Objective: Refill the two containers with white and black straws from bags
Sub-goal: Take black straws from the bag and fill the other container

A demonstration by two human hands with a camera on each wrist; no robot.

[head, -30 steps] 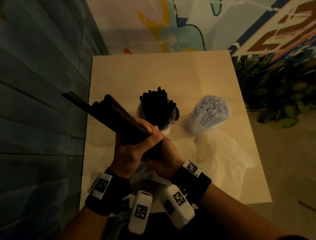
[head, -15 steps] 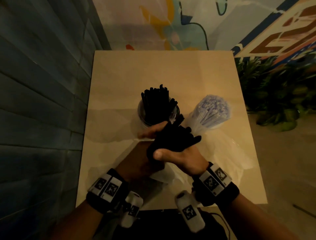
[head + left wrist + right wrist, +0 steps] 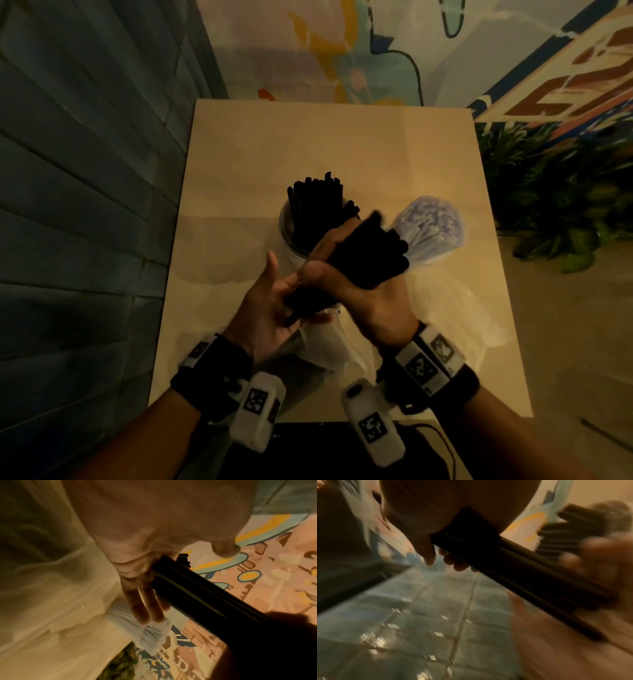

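Observation:
My right hand (image 3: 346, 277) grips a bundle of black straws (image 3: 368, 255) above the table, its upper ends tilted away to the right. My left hand (image 3: 274, 301) is open, palm against the bundle's lower ends. In the left wrist view its fingers (image 3: 144, 609) lie straight beside the bundle (image 3: 197, 595). A clear container (image 3: 286, 236) full of black straws (image 3: 317, 205) stands just behind the hands. To its right stands a bunch of white straws (image 3: 433, 224) with clear plastic around it. The right wrist view is blurred and shows the bundle (image 3: 513, 577).
Crumpled clear plastic bags (image 3: 455, 308) lie on the beige table (image 3: 239, 171), under and to the right of my hands. A dark tiled wall (image 3: 85, 205) runs along the left, a painted wall behind, and plants (image 3: 555, 205) to the right.
The bundle swung from pointing up-left to pointing up-right. My right hand took over the grip, and my left hand let go and opened against the lower ends.

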